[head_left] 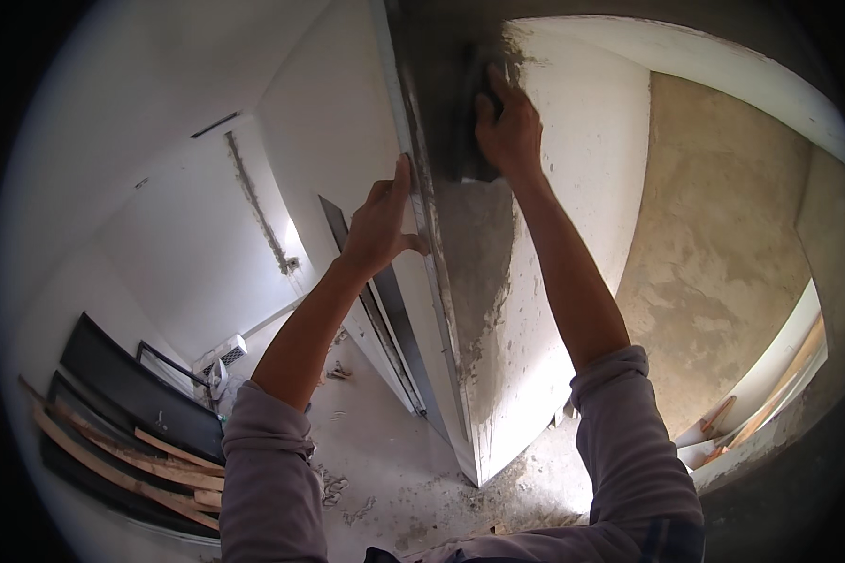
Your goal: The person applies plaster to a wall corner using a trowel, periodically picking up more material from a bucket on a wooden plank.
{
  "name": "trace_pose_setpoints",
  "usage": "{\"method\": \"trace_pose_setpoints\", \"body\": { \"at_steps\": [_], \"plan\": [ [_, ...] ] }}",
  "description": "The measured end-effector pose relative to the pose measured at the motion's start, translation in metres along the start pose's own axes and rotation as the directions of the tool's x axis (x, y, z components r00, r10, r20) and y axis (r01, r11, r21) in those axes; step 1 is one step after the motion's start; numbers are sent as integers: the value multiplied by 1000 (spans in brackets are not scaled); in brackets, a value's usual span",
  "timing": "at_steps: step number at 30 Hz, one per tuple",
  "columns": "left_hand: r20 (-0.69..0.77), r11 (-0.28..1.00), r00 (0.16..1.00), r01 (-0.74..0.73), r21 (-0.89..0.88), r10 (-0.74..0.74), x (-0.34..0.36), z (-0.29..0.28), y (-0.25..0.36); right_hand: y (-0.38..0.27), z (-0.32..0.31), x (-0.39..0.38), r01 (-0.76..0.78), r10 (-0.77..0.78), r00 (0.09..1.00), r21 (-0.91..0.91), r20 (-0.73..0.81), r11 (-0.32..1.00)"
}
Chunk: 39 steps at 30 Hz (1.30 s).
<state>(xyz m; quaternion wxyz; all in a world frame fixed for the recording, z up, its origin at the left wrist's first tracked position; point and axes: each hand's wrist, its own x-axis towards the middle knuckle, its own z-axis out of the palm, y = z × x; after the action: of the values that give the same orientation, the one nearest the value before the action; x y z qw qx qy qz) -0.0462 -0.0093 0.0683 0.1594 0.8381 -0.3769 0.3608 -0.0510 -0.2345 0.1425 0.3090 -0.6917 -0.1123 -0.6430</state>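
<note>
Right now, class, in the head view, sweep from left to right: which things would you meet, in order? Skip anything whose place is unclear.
Wooden planks → rough groove in the white wall → left hand → right hand → brown wall area.

Dark trowel (481, 163) against grey plaster (477, 235) beside a long, narrow edge strip (445, 314).

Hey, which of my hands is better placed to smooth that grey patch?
Your right hand, I'd say: it holds a dark flat tool up at the grey patch. Your left hand is at the long corner strip instead.
</note>
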Motion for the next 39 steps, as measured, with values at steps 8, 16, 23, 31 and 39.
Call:
{"method": "trace_pose_setpoints", "body": {
  "at_steps": [8,16,23,31,39],
  "plan": [
    [29,999,999,35,3,-35,0,-11,4,-1,-1,2,-48,48,999,-28,-4,998],
    [20,1000,1000,-4,-8,5,-5,-12,-7,-13,7,-36,27,-29,997,29,74,999],
    [13,1000,1000,-24,10,24,-5,-9,-6,-15,13,-21,31,-31,999,4,-10,1000],
    [28,1000,1000,-13,-9,14,0,-4,4,-13,-6,28,-160,161,985,-26,62,987],
    [-4,998,999,-43,-34,43,-1,-3,1,-18,-13,33,-119,127,989,-99,78,988]
  ]
}}
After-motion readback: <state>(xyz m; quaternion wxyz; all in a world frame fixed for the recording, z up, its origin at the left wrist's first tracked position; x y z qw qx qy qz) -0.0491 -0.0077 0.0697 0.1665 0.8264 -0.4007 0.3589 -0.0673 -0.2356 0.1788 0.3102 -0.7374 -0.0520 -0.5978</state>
